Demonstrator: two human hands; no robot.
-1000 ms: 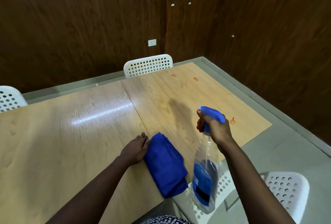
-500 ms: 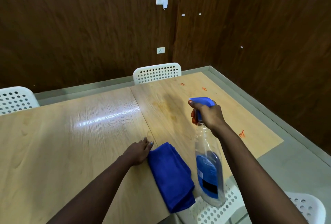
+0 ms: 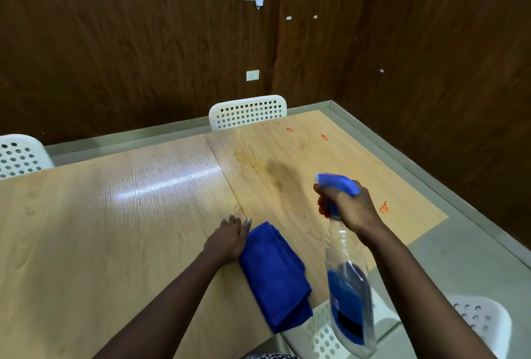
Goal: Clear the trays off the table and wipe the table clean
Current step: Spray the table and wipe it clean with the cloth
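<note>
Above the pale wooden table (image 3: 120, 232), now gripping the clear blue-headed spray bottle (image 3: 344, 266) lower with right hand (image 3: 349, 209); resting flat left hand (image 3: 228, 236) beside folded blue cloth (image 3: 275, 275); orange stains (image 3: 383, 207) remaining, trays already gone.

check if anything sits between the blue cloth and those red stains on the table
Nothing visible does. From the blue cloth to the red stains the table is bare wood; the right hand holds the spray bottle above it.

No text, brand or number can be read. The spray bottle (image 3: 349, 286) carries a blue label (image 3: 344, 299) with a black patch, but its print is blurred beyond reading. The red marks (image 3: 383, 207) on the tabletop (image 3: 115, 215) form no legible characters.
</note>
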